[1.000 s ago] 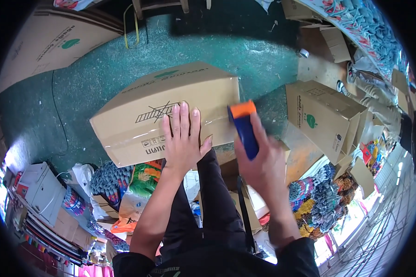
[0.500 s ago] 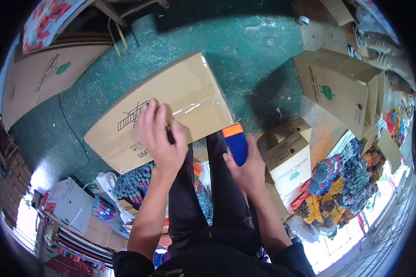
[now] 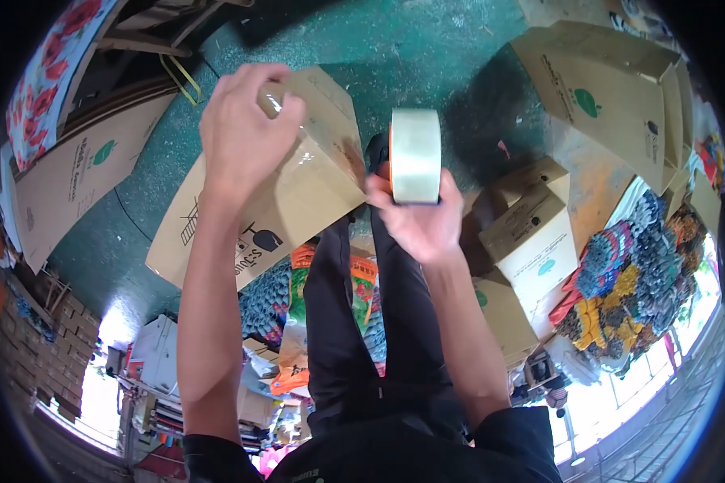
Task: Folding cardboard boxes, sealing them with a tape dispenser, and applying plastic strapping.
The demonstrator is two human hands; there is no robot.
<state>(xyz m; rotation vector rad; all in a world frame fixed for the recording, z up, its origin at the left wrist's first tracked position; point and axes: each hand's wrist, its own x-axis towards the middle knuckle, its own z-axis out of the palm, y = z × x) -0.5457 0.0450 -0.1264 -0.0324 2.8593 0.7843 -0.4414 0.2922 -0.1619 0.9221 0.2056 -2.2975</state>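
Currently gripping a pale tape roll (image 3: 416, 153) at one o'clock in the right hand (image 3: 420, 217), with thumb and fingers clamped on its lower rim. Arching the left hand (image 3: 246, 133) over a brown carton (image 3: 298, 193) at ten o'clock, with thumb and curled fingertips apart; cannot tell whether touching the cardboard. Printed on that carton: dark lettering (image 3: 247, 262), a rounded black emblem (image 3: 269, 241), and a struck-through, ladder-like drawing (image 3: 189, 225) toward eight o'clock. Printed on an open carton (image 3: 612, 80) at two o'clock: a green fruit-like emblem (image 3: 586, 102); repeated between nine and ten on a cardboard panel (image 3: 72, 193)
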